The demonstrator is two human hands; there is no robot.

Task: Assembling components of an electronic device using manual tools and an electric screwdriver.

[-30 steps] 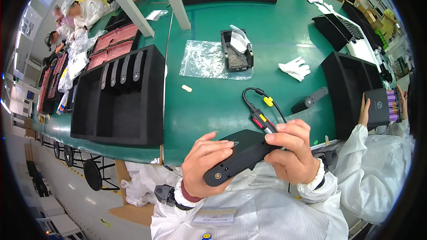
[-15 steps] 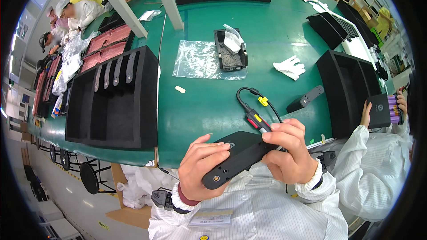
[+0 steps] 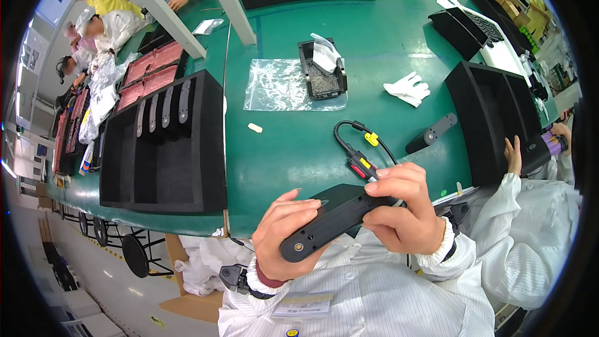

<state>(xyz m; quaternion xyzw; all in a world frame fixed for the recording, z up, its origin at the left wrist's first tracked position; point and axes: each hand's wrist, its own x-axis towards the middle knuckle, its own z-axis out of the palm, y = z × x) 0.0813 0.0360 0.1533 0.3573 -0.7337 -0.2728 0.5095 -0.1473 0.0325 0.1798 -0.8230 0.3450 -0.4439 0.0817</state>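
Note:
In front of my chest is a flat black battery pack (image 3: 331, 228) with a rounded edge strip facing me, tilted up to the right. My left hand (image 3: 284, 231) is wrapped round its left part, fingers over the top face. At its right end, my right hand (image 3: 405, 212) grips with thumb and fingers. Just beyond the right fingertips lies a black cable connector (image 3: 360, 165) with red and yellow markings; a yellow tag (image 3: 372, 139) hangs on its cable. Whether the right fingers touch the connector, I cannot tell. A black end piece (image 3: 432, 133) stands farther right.
A black divided tray (image 3: 159, 178) with several black strips stands left, another black tray (image 3: 468, 109) right. Ahead lie a small black screw box (image 3: 324, 81), a clear plastic bag (image 3: 271, 84) and a white glove (image 3: 407, 89). A co-worker's hand (image 3: 513, 156) is at the right tray.
The pack has tilted slightly in my hands, and my right fingers have shifted a little on its end. At right, the co-worker's black case with purple cells has moved down beside the tray.

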